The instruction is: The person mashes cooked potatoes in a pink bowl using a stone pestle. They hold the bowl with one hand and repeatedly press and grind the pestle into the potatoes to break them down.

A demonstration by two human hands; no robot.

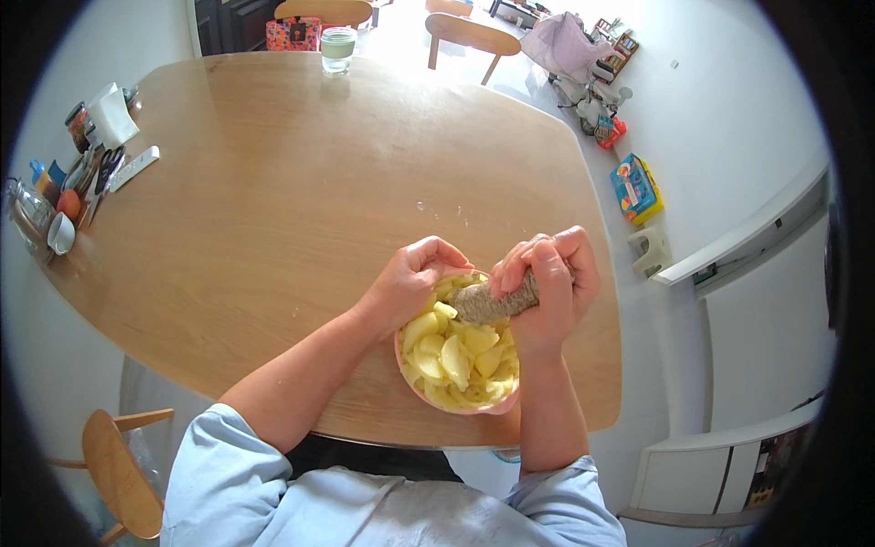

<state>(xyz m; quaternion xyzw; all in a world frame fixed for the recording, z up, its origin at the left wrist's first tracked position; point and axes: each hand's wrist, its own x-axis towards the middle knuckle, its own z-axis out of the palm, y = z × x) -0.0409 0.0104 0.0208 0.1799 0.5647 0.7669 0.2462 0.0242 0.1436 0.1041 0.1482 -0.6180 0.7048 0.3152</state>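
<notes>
A pink bowl [456, 411] full of pale yellow potato-like slices [454, 359], some of them crushed, stands near the front edge of the wooden table [273, 178]. My right hand [552, 287] is wrapped around a rough, speckled grey-brown pestle [485, 304], tilted with its lower end among the slices at the bowl's far side. My left hand [420, 273] pinches the far left rim of the same bowl between thumb and fingers. The pestle's tip is hidden in the food.
Along the table's left edge stand scissors [106, 171], a white remote control [135, 168], a small white cup [61, 234], a glass jug [31, 212] and jars. A lidded glass cup [338, 51] stands at the far edge. Small wet spots lie beyond the bowl.
</notes>
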